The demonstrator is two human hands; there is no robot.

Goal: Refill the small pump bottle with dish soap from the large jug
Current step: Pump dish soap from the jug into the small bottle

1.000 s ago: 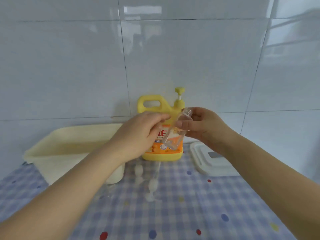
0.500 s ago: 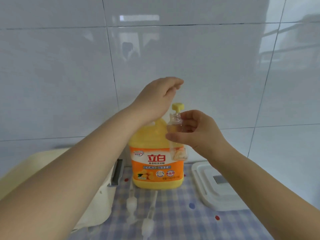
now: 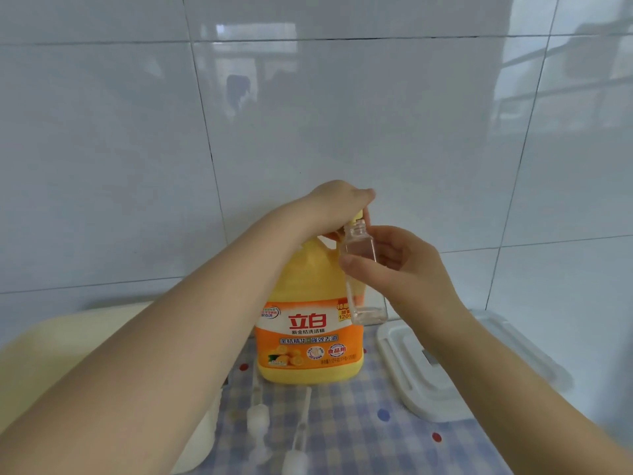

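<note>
A large yellow dish soap jug [image 3: 308,341] with an orange label stands on the checked cloth against the tiled wall. My left hand [image 3: 337,209] rests on top of its yellow pump head [image 3: 357,216], fingers curled over it. My right hand [image 3: 399,269] holds a small clear bottle [image 3: 361,272] upright, its open neck right under the pump's spout. The small bottle has no cap on and looks nearly empty. Most of the pump is hidden by my left hand.
Two white pump tops with tubes [image 3: 294,450] lie on the blue checked cloth [image 3: 359,437] in front of the jug. A white lid [image 3: 445,371] lies to the right. A cream tub [image 3: 51,347] stands at the left, behind my left forearm.
My left hand rose from the jug's front and came down onto the pump head. My right hand turned the tilted small bottle upright and brought its neck under the spout. The view moved closer.
</note>
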